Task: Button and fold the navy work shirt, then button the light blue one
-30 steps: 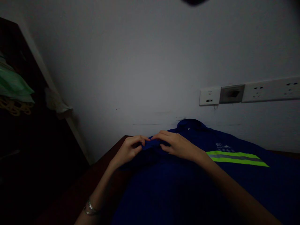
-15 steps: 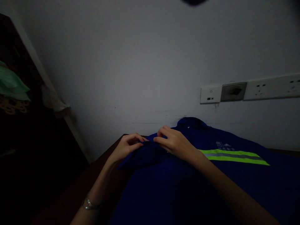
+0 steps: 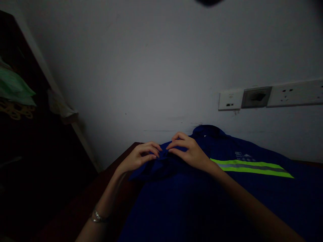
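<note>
A dark blue work jacket (image 3: 161,198) lies spread out with its collar (image 3: 208,130) against the wall. Across its chest runs a yellow-green and grey reflective stripe (image 3: 252,167), below small pale printing. My left hand (image 3: 141,155) pinches a raised fold of the blue cloth at the jacket's left part between thumb and fingers. Close beside it, my right hand (image 3: 188,149) grips the same fold with thumb and fingertips, a small gap from the left fingers. Shadow hides the details of the folded cloth. A metal band circles my left wrist.
The jacket rests on a dark reddish surface (image 3: 111,181) meeting a pale wall (image 3: 126,67). Switch and socket plates (image 3: 230,100) line the wall at right. At left stand a dark door-like panel (image 3: 37,151) and a hanging green cloth (image 3: 15,82).
My fingertips have loosened and spread slightly along the fold, and more cloth shows between them. The whole view has shifted a little, moving the scene slightly right.
</note>
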The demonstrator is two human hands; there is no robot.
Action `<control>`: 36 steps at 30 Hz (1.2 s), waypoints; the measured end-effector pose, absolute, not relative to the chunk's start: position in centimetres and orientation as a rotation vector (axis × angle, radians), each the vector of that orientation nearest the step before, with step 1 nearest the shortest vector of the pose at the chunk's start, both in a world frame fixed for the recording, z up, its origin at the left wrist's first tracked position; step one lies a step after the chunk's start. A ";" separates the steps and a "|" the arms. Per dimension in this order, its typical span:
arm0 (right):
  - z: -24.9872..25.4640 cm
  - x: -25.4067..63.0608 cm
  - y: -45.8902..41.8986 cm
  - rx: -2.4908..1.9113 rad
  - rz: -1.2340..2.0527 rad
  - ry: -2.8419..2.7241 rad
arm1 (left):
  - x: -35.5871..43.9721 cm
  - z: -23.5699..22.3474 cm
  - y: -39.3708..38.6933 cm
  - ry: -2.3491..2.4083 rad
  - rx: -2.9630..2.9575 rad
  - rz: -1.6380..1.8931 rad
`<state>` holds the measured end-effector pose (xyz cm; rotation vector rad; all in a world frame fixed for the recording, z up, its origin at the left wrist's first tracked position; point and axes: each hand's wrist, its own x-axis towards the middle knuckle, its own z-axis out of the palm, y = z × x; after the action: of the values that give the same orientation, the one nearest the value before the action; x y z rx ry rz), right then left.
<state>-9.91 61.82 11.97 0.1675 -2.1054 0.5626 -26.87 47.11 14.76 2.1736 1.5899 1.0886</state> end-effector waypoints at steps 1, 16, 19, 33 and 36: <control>11.9 -10.0 61.8 0.139 0.595 -2.089 | -26.7 14.8 47.1 1.582 2.181 1.059; 12.5 -9.7 60.5 -0.290 0.614 -2.267 | -26.5 13.7 47.7 1.753 2.249 1.167; 12.3 -9.9 60.8 -0.266 0.727 -2.241 | -26.5 13.6 47.8 1.735 2.252 1.187; 12.5 -9.7 60.9 -0.245 0.888 -2.164 | -26.1 13.4 48.0 1.873 2.150 1.241; 12.9 -9.3 61.0 -0.249 0.863 -2.163 | -25.9 13.4 47.9 2.042 2.190 1.168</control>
<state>-9.28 61.04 12.87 -0.2494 -2.1635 0.8626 -25.95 47.90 13.36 2.1903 2.0416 1.1684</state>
